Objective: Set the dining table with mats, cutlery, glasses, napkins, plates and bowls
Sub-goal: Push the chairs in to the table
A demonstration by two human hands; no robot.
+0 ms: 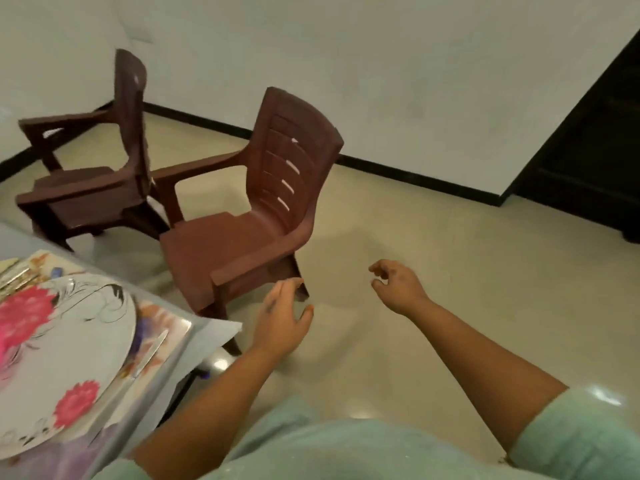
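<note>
Head view: both hands are held out over the floor, empty, the left hand (282, 317) with fingers loosely spread, the right hand (398, 285) loosely curled. A flowered plate (69, 348) is set on a mat (166, 327) at the table's (214, 336) near corner, a knife (150, 353) laid beside it on the mat. A brown chair (249, 216) stands near that corner.

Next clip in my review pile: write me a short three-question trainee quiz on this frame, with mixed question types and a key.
1. True or false: the left hand grips the table knife.
2. Where does the white floral plate sit? A) on the nearer brown plastic chair B) on the patterned placemat on the table C) on the cream tiled floor
3. Fill in: the right hand holds ____.

Key: 1 false, both hands hang empty over the floor; 2 B; 3 nothing.
</note>
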